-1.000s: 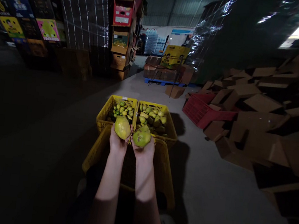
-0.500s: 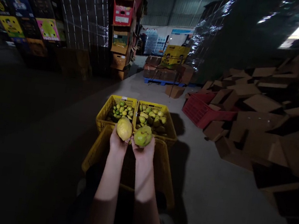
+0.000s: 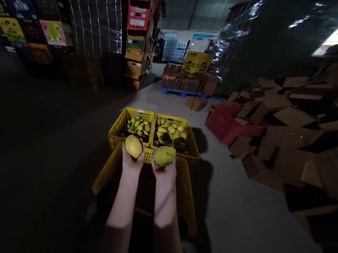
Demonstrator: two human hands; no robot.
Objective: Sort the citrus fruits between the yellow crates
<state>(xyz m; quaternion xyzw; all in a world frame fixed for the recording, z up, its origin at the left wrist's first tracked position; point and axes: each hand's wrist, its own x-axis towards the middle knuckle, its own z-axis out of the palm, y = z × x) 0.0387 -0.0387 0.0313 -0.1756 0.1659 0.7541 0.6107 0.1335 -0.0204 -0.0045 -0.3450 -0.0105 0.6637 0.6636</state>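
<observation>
My left hand [image 3: 132, 161] holds a plump yellow fruit [image 3: 133, 146], oval with slightly tapered ends, on cupped fingers turned upward. In my right hand [image 3: 165, 170] lies a green-yellow fruit [image 3: 164, 156] with brown blemishes, longer than the other. I cannot tell the exact kind of either. Both hands are over the far end of a yellow plastic crate [image 3: 189, 194] close to my body, whose inside is dark. Just beyond stand two more yellow crates: the left one [image 3: 113, 131] has small green and yellow fruits, the right one [image 3: 194, 140] larger yellow-green ones.
A red crate [image 3: 223, 125] and a heap of cardboard boxes [image 3: 296, 146] lie to the right. Farther back are a blue pallet [image 3: 185, 93] with cartons, a tall stack of boxes [image 3: 135, 44] and wrapped pallet loads. Grey floor [image 3: 234, 216] surrounds the crates.
My hands have moved slightly apart, the left one leftward. Both fruits have turned: the yellow one tilts, and the green one lies more sideways, showing a less blemished side.
</observation>
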